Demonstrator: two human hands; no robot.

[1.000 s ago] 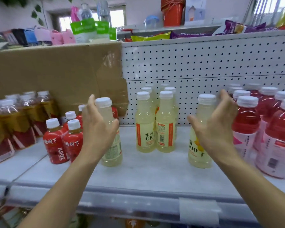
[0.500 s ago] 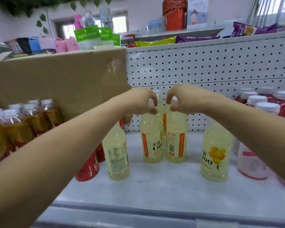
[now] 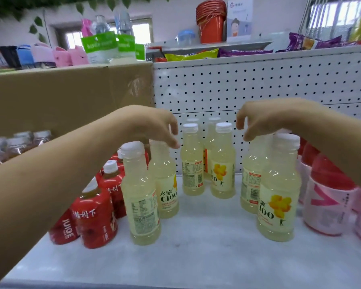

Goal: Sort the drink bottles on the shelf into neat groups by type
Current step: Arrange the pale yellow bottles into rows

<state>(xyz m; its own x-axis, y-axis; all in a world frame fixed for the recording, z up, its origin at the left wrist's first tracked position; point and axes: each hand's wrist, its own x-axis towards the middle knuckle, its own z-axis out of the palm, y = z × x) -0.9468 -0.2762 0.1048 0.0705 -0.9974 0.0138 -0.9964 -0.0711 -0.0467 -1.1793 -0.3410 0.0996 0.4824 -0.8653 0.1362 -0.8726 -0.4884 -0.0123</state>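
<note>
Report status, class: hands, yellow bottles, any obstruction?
Left hand curled over first yellow bottle, cap hidden. Right hand curled over second yellow bottle. Red juice bottles crowd the left side, pink bottles the right.

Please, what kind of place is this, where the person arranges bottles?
Most likely a small shop. A shelf with a white pegboard back holds many identical yellow drink bottles and red juice bottles, and snack packets lie on the level above.
</note>
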